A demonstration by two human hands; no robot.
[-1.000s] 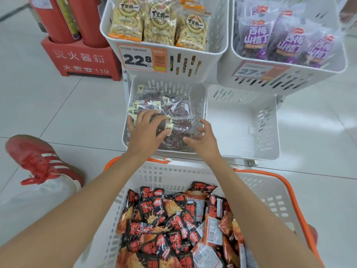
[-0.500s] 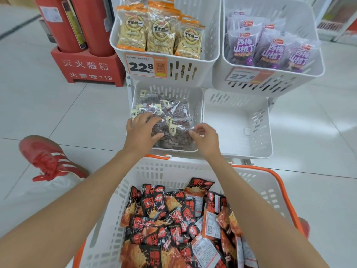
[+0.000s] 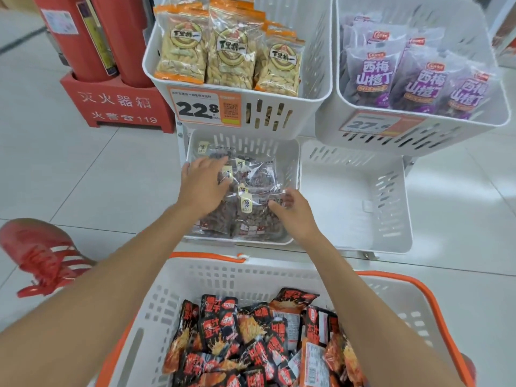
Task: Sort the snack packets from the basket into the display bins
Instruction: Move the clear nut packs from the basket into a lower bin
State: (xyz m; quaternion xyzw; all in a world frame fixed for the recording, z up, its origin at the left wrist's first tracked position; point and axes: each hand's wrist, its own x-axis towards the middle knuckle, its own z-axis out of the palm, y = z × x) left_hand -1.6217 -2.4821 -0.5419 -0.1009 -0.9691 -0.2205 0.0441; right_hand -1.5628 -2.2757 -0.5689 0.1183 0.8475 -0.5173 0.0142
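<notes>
Two hands reach over the basket (image 3: 223, 277) into the lower left bin (image 3: 289, 163). The left hand (image 3: 205, 191) lies palm down on the clear brown packets (image 3: 259, 174) there, fingers straight and spread, gripping nothing. The right hand (image 3: 294, 215) sits near that bin's front right corner, fingers curled against a packet's edge; whether it pinches the packet cannot be told. Red packets (image 3: 237, 331) lie heaped in the basket, which stands on the floor (image 3: 83, 177) just before the bins. The lower right bin (image 3: 396, 219) stands beside the lower left one. Above, the upper left bin (image 3: 315, 79) holds yellow packets (image 3: 229, 57), and the upper right bin (image 3: 446, 135) holds purple packets (image 3: 418, 79). A red shoe (image 3: 36, 252) rests on the floor left of the basket.
</notes>
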